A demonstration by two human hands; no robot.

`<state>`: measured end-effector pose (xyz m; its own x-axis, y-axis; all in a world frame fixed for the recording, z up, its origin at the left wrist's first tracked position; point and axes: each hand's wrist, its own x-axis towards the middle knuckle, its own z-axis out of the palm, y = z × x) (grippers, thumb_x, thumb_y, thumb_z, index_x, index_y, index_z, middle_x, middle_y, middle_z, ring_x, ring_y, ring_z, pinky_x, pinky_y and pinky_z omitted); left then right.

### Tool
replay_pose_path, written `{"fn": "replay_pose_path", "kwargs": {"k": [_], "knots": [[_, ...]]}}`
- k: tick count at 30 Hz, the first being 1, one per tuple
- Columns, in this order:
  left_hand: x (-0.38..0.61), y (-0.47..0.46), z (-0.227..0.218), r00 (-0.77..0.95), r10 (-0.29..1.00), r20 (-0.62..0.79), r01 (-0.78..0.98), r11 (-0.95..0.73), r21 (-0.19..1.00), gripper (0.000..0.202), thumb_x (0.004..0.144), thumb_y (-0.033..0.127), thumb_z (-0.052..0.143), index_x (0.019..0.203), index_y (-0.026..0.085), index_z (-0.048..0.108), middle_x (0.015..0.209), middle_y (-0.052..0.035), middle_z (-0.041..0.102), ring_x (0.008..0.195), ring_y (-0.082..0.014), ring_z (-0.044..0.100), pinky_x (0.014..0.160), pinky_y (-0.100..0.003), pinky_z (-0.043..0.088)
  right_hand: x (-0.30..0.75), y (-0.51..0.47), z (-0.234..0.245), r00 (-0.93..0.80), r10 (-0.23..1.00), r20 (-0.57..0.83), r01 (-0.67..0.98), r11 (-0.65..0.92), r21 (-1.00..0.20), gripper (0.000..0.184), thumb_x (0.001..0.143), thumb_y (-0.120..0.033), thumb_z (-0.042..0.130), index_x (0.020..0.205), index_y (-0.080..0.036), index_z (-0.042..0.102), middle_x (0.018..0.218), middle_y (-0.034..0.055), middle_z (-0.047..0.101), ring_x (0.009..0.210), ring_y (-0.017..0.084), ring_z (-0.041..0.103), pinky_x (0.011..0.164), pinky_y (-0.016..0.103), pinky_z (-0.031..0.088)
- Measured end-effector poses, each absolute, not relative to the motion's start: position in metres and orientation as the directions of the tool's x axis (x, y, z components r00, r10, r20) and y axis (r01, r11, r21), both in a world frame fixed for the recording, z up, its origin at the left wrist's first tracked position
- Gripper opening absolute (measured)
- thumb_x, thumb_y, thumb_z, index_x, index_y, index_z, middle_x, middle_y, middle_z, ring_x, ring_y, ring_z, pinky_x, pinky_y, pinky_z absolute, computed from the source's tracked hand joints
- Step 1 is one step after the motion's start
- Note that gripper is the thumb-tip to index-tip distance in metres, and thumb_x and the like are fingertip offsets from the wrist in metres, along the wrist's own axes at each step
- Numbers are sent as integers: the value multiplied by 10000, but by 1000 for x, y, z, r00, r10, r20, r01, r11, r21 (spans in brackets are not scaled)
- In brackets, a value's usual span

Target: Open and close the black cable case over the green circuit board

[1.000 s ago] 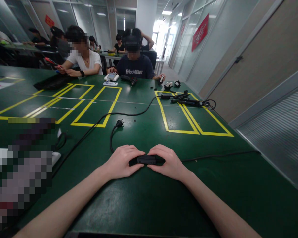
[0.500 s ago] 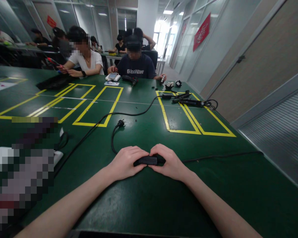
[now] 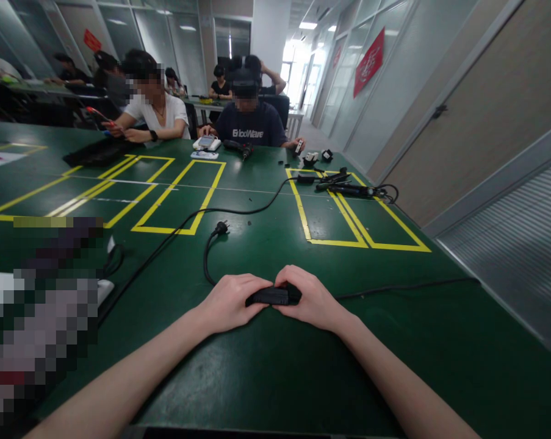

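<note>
Both my hands meet over a small black oblong block (image 3: 271, 296) in a power cord, low above the green table. My left hand (image 3: 234, 302) is closed round its left end, thumb below and fingers on top. On the other end, my right hand (image 3: 305, 299) pinches with thumb and fingers, the fingertips of both hands almost touching. From beside my left hand a black cord curves up to a two-pin plug (image 3: 221, 228) lying on the table. Another cord (image 3: 407, 288) runs from my right hand toward the right edge. The block's ends are partly hidden by my fingers.
A long black cable (image 3: 229, 211) crosses the green table (image 3: 275, 378), marked with yellow tape (image 3: 163, 195). Black tools and cords (image 3: 343, 186) lie at the back right. Two people sit opposite, near a drill (image 3: 241, 149) and a black tray (image 3: 94, 152). Blurred items occupy the left.
The scene has shifted slightly left in view. My hands keep nearly the same hold, with a little more of the block's dark right end showing beside my right fingers.
</note>
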<state>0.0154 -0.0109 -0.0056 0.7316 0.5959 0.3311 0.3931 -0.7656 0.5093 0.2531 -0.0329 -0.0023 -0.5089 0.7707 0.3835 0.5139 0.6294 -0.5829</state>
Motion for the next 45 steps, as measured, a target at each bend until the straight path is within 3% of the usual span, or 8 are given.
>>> {"fn": "replay_pose_path", "kwargs": {"k": [12, 16, 21, 25, 28, 30, 37, 45], "knots": [[14, -13, -3, 738, 597, 314, 374, -750, 546, 287, 949, 257, 662, 1227, 189, 686, 1057, -70, 793, 915, -211, 771, 851, -297, 591, 254, -35, -1, -566, 710, 419, 545, 703, -456, 205, 886, -262, 752, 854, -221, 553, 809, 22, 614, 750, 193, 578, 638, 297, 415], [14, -13, -5, 741, 579, 340, 357, -769, 530, 279, 966, 260, 640, 1234, 189, 678, 1076, -77, 792, 934, -216, 775, 857, -305, 604, 252, -38, 4, -547, 749, 374, 565, 660, -496, 191, 875, -253, 752, 905, -222, 566, 866, 28, 632, 792, 193, 592, 664, 294, 436], [15, -10, -7, 734, 434, 522, 280, -894, 350, 282, 1027, 217, 540, 1285, 176, 647, 1225, -112, 760, 1116, -225, 746, 983, -358, 606, 250, -41, 11, -475, 861, 183, 548, 452, -704, 295, 820, -331, 795, 929, -223, 543, 856, -1, 626, 741, 167, 591, 661, 286, 459], [15, -8, -4, 700, 288, 654, 238, -957, 167, 293, 1032, 173, 548, 1310, 179, 639, 1258, -113, 753, 1211, -221, 707, 1048, -381, 584, 252, -39, 11, -481, 876, -46, 194, 55, -979, 386, 924, -567, 656, 993, -231, 480, 814, -16, 643, 674, 158, 672, 594, 268, 510], [15, -8, -1, 687, 205, 697, 232, -971, 56, 300, 1010, 135, 590, 1303, 184, 635, 1239, -80, 767, 1252, -215, 685, 1093, -389, 554, 254, -37, 10, -582, 778, -237, 20, -277, -961, 517, 898, -686, 636, 1082, -233, 471, 805, 0, 692, 623, 179, 715, 556, 279, 543], [16, -8, 0, 676, 175, 715, 238, -971, 13, 309, 1005, 127, 598, 1306, 190, 630, 1225, -64, 774, 1261, -206, 679, 1112, -386, 540, 254, -37, 10, -621, 727, -291, 16, -360, -933, 537, 885, -691, 655, 1078, -208, 524, 806, 23, 715, 575, 161, 692, 532, 262, 526], [15, -6, 7, 530, 244, 812, 340, -938, 60, 393, 944, 95, 639, 1320, 208, 623, 1292, -92, 741, 1246, -235, 690, 1133, -466, 525, 258, -32, 13, -368, 921, -128, -109, -180, -978, 541, 833, -705, 715, 934, -181, 625, 745, 26, 716, 468, 102, 534, 468, 240, 416], [16, -7, 6, 483, 301, 822, 241, -948, 206, 266, 914, 78, 628, 1142, 187, 711, 965, -49, 811, 888, -169, 790, 828, -285, 645, 302, -15, 35, 233, 959, 160, -258, 219, -941, 488, 808, -672, 765, 894, -210, 632, 736, -1, 647, 422, 59, 266, 402, 244, 249]]}}
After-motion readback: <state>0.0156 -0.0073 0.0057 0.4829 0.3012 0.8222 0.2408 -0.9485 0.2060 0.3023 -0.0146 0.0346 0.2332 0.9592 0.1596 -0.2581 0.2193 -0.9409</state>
